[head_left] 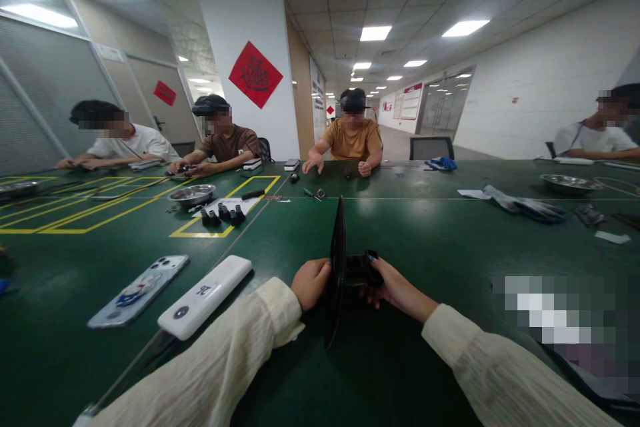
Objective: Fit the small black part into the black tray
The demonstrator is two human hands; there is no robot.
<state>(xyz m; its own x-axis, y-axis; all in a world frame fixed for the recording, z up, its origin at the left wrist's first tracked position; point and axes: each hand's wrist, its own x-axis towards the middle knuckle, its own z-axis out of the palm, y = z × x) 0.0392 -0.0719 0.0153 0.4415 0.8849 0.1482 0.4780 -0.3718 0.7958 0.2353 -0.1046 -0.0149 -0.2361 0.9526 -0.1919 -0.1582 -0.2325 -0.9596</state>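
A thin black panel stands on edge over the green table, right in front of me. My left hand is closed on its left side. Against its right side my right hand grips a small black block that sits against the panel. Both sleeves are cream-coloured. The fingertips behind the panel are hidden.
A white power bank and a phone lie at my left. Farther off are a steel bowl, small black parts, a second bowl and gloves. Several people sit along the far edge.
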